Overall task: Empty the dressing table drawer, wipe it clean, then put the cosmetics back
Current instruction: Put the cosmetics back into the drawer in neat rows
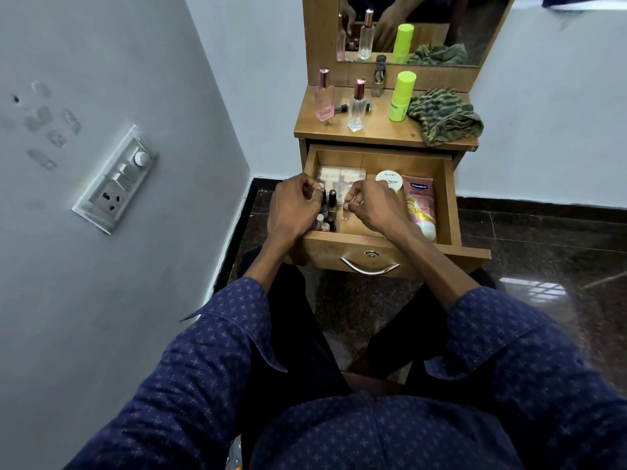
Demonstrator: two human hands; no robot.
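Wooden worktop [380, 130] carries bottles while, in the drawer [449, 198], left hand [291, 208] grips small bottles [327, 212] and right hand [373, 206] pinches a vial [345, 212], seemingly arranging them.

The left hand [294, 206] hides the small bottles [326, 217] (its grip unclear).

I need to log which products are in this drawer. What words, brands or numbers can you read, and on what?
"POLISH" on the lid of the round white jar in the drawer; the smaller word above it is too blurred to read.
"Vaseline" on the blue badge of the pink tube; the line beneath is blurred.
"10X" lower on the same tube.
Green bottle on the tabletop: print too small to read.
Small bottles by the left hand: no readable text.
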